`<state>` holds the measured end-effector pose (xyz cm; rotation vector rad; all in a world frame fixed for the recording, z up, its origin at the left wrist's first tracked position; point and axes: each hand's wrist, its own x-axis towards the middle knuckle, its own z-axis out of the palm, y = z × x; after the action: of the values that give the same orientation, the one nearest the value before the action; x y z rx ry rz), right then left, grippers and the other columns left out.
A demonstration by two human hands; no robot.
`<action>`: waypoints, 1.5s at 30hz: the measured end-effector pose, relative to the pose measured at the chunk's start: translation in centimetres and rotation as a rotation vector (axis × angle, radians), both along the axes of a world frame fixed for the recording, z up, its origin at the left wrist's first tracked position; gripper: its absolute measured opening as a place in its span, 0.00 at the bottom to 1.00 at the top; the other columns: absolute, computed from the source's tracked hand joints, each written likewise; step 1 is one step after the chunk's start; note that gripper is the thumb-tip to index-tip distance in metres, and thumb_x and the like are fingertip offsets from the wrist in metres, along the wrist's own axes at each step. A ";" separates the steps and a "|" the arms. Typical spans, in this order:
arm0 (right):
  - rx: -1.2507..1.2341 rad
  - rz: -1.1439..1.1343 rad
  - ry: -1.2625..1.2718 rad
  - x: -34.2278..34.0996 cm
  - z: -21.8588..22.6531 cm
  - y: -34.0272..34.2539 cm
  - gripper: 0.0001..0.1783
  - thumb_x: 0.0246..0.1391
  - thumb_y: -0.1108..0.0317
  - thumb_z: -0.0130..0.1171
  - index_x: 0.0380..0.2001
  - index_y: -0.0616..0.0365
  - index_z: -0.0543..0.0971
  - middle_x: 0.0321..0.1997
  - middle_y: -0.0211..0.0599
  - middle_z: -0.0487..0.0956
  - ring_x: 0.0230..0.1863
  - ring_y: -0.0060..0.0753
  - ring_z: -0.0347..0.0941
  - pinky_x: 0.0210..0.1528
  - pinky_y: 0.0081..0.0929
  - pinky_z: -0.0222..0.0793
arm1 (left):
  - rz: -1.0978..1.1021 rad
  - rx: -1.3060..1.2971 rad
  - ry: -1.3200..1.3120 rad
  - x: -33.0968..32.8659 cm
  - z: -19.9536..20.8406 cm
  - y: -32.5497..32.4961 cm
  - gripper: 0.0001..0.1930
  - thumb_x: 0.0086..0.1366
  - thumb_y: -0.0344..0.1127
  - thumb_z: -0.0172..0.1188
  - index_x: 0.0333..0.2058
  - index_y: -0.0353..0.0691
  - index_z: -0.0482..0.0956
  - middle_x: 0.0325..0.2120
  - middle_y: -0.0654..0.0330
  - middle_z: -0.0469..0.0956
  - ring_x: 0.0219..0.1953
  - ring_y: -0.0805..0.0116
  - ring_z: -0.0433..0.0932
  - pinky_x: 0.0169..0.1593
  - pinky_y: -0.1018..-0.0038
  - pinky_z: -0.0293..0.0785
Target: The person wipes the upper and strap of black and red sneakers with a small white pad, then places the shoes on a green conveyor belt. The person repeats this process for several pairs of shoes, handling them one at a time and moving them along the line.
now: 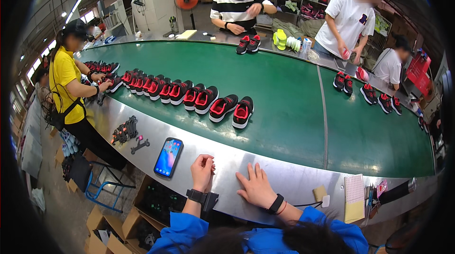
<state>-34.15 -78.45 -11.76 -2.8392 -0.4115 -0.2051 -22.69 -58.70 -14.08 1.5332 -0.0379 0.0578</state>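
Observation:
My left hand (203, 172) rests on its side on the metal edge of the table, fingers curled in, with nothing visible in it. To its right, my right hand (258, 188) lies flat on the metal with its fingers spread. Both wrists wear black bands. A smartphone (168, 157) with a lit screen lies just left of my left hand. Beyond my hands, on the green conveyor belt (279, 126), stands a long row of black sneakers with red linings; the nearest sneaker (243, 112) ends the row.
Black plastic shoe hangers (125, 130) lie left of the phone. A notepad (354, 198) and pens (370, 197) are at the right. Co-workers stand at the left (71, 83) and across the belt (240, 8). More sneakers (368, 94) sit at the far right. Cardboard boxes (110, 228) stand below.

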 end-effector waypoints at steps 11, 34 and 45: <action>-0.015 -0.005 -0.010 -0.3 -0.2 -0.7 0.36 0.52 0.48 0.61 0.62 0.47 0.67 0.65 0.67 0.60 0.66 0.74 0.54 0.66 0.57 0.53 | 0.004 0.009 -0.007 -0.4 -0.1 -0.7 0.06 0.68 0.30 0.55 0.34 0.35 0.78 0.21 0.64 0.76 0.20 0.81 0.73 0.23 0.83 0.70; 0.032 0.004 0.010 -0.9 -0.5 -1.8 0.35 0.52 0.50 0.62 0.62 0.48 0.67 0.66 0.69 0.59 0.67 0.74 0.53 0.66 0.60 0.52 | -0.003 0.019 -0.027 -0.8 -0.7 -1.6 0.06 0.68 0.30 0.54 0.34 0.35 0.78 0.21 0.64 0.76 0.20 0.81 0.74 0.23 0.83 0.70; 0.023 0.004 -0.006 -1.2 -0.9 -2.4 0.35 0.52 0.49 0.61 0.62 0.48 0.67 0.66 0.68 0.59 0.67 0.74 0.53 0.66 0.60 0.52 | 0.005 0.030 -0.057 -1.1 -0.9 -2.3 0.06 0.68 0.29 0.54 0.34 0.35 0.78 0.20 0.65 0.76 0.21 0.81 0.73 0.23 0.83 0.70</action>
<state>-35.35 -80.81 -12.65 -2.8152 -0.4139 -0.2167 -23.80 -61.02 -14.99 1.5616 -0.0803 0.1049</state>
